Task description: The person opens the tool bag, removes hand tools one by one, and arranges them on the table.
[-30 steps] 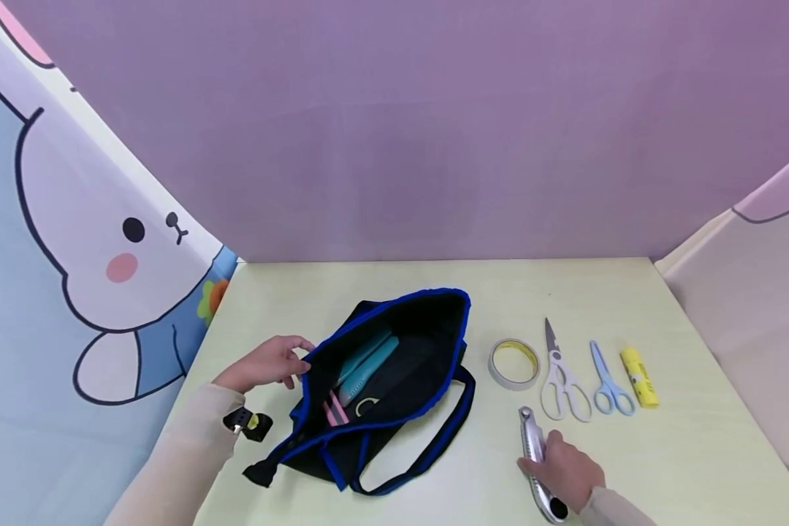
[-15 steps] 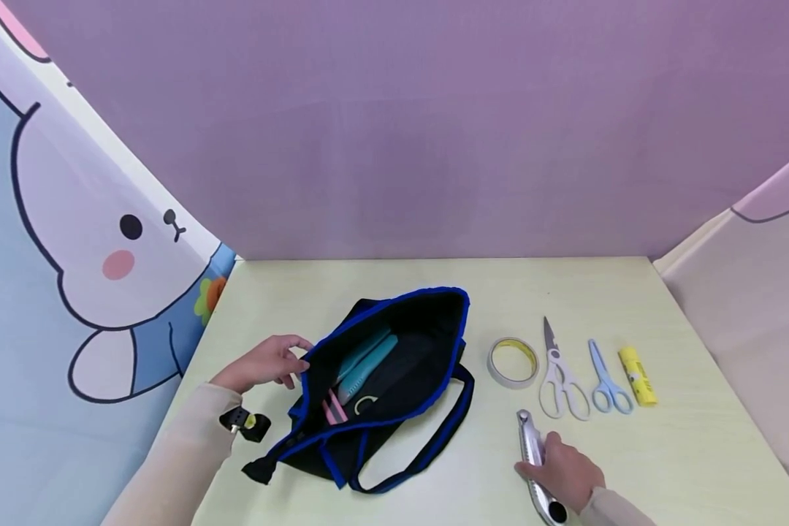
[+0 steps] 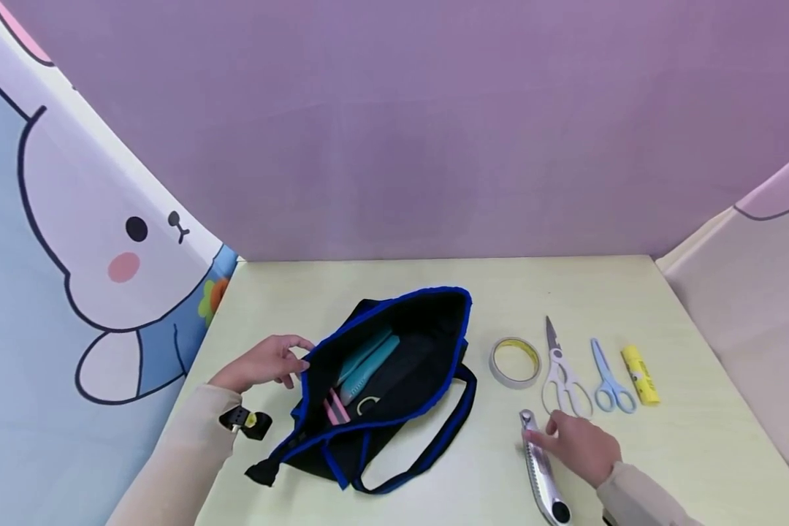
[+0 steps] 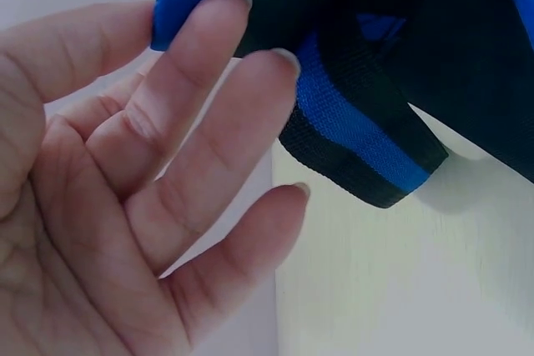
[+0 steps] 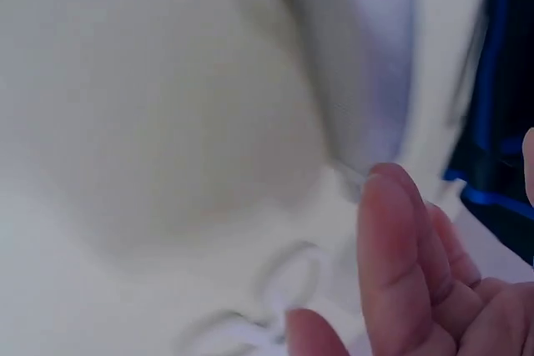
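At the left, my left hand (image 3: 269, 363) pinches the blue-trimmed rim of a black tote bag (image 3: 434, 380). The left wrist view shows the thumb at the bag's blue edge (image 4: 182, 2), with the other fingers loosely bent beside a black-and-blue strap (image 4: 359, 131). Teal box cutters (image 3: 368, 369) and a pink striped item (image 3: 336, 408) lie inside the bag. On the right, my right hand (image 3: 581, 446) hovers by the upper part of a silver utility knife (image 3: 542, 478) lying on the table. Its fingers are loosely extended and apart from the knife (image 5: 375, 56) in the right wrist view, where it is blurred.
Right of the bag lie a tape roll (image 3: 495, 365), white-handled scissors (image 3: 555, 356), small blue scissors (image 3: 606, 380) and a yellow glue stick (image 3: 641, 376). A bag handle (image 3: 427, 460) loops out onto the table (image 3: 473, 504). A purple cloth (image 3: 434, 146) hangs behind.
My right hand has let go of the utility knife and moved slightly up and right. The knife stays on the table. My left hand keeps its hold on the bag rim.
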Demonstrator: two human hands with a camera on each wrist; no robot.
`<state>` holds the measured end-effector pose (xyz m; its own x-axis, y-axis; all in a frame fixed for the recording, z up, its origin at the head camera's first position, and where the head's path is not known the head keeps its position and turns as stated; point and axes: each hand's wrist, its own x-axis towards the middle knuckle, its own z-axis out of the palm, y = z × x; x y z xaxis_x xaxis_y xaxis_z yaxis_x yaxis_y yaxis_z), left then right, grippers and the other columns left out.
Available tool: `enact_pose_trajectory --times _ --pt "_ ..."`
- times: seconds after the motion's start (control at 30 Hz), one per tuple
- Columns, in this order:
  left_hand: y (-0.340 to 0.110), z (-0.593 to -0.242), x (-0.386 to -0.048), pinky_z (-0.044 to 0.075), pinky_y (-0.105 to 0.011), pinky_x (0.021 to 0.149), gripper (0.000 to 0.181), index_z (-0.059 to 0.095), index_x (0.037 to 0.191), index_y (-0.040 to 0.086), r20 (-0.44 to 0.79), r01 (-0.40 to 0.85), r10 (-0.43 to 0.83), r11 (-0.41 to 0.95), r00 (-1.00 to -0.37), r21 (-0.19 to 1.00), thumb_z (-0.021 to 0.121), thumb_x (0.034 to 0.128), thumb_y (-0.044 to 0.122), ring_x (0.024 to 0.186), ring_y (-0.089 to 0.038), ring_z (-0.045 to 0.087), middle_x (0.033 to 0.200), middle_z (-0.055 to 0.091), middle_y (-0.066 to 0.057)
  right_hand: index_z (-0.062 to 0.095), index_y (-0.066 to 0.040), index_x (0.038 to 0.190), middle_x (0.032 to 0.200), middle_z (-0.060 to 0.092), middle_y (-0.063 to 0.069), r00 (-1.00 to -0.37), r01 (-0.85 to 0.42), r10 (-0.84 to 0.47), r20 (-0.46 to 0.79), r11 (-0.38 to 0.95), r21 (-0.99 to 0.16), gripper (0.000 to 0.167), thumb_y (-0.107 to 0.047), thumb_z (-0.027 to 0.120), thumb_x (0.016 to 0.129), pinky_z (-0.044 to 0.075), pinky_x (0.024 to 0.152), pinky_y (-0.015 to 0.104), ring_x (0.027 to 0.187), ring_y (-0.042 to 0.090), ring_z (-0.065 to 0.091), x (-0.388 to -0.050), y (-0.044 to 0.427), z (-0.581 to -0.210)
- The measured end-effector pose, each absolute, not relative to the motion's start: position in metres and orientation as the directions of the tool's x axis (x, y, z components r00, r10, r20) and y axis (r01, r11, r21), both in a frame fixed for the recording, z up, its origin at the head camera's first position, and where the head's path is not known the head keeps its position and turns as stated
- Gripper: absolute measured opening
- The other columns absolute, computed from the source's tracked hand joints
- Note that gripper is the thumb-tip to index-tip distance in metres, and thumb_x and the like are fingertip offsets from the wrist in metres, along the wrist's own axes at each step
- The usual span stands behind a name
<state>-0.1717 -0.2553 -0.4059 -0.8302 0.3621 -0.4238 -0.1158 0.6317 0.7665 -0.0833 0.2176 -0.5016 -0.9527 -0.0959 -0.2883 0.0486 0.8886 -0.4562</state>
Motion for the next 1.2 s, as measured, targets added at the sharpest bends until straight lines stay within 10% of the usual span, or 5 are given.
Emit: enact_pose_trajectory --times 0.27,0.6,1.2 --pt "-0.258 -0.408 -0.173 0.055 -0.036 0.070 0.034 0.051 0.123 -0.007 -0.433 -0.133 0.346 0.634 -0.832 0.762 0.058 0.0935 0.010 0.065 -0.025 0.066 0.080 0.067 -0.007 0.065 -0.002 0.094 0.067 0.062 -0.001 -0.968 -0.068 -0.202 -0.152 0.789 -0.611 0.041 -0.040 0.073 0.082 0.043 0.048 0.030 0.056 0.010 0.054 -0.116 0.191 -0.472" --pt "-0.256 -0.409 -0.174 0.054 -0.037 0.070 0.035 0.052 0.125 -0.004 -0.463 -0.166 0.300 0.663 -0.834 0.730 0.058 0.0936 0.012 0.070 -0.032 0.066 0.083 0.066 -0.007 0.050 0.008 0.125 0.074 0.063 0.003 -0.877 0.087 -0.403 -0.261 0.401 -0.912 0.050 -0.027 0.065 0.091 0.051 0.056 0.037 0.061 0.024 0.062 -0.144 0.143 -0.462" --pt "-0.257 -0.406 -0.167 0.055 -0.038 0.067 0.034 0.053 0.122 -0.008 -0.421 -0.145 0.315 0.629 -0.850 0.764 0.058 0.0924 0.009 0.067 -0.035 0.066 0.078 0.064 -0.005 0.044 0.005 0.133 0.085 0.064 0.011 -0.837 0.358 -0.395 -0.379 0.128 -0.925 0.047 -0.016 0.061 0.094 0.055 0.061 0.029 0.062 0.013 0.061 -0.177 0.049 -0.456"
